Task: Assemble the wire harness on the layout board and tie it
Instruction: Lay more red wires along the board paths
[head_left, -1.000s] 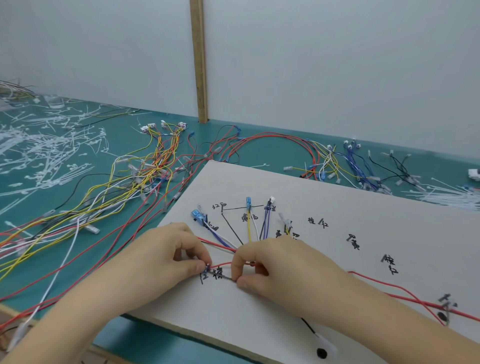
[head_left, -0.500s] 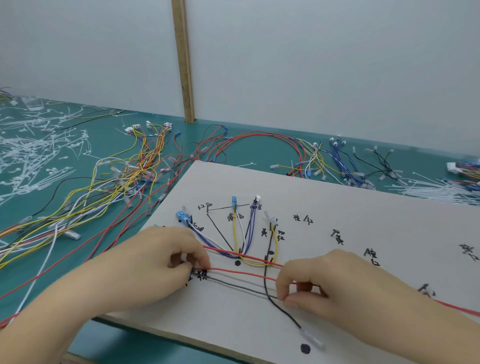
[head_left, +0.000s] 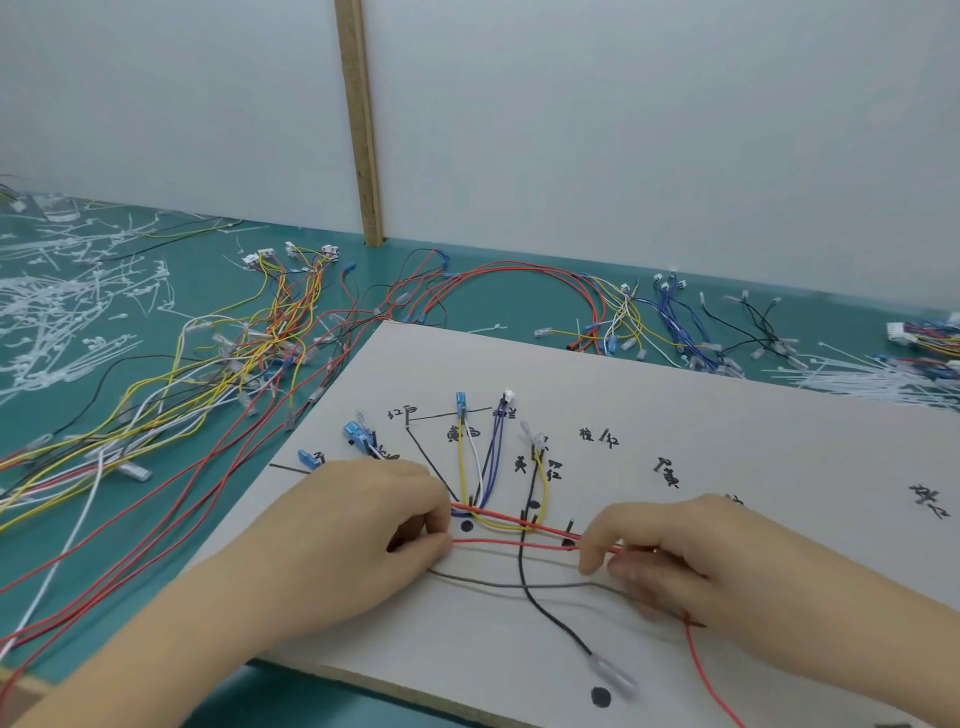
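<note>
Both hands, left (head_left: 363, 525) at 9 o'clock, right (head_left: 670, 551) at 3, pinch the red wires (head_left: 511, 527), likely tensioning them along the board (head_left: 727, 415).

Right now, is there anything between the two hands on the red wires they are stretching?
Yes. A black wire crosses the red wires between the left hand and right hand, running down the layout board.

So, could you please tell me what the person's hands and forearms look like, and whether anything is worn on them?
Both the left hand and the right hand are bare: no gloves, and no sleeves cover the forearms as far as the picture shows. No watch or wristband shows. A small glint on a right-hand finger might be a ring, but it is too small to tell.
</note>
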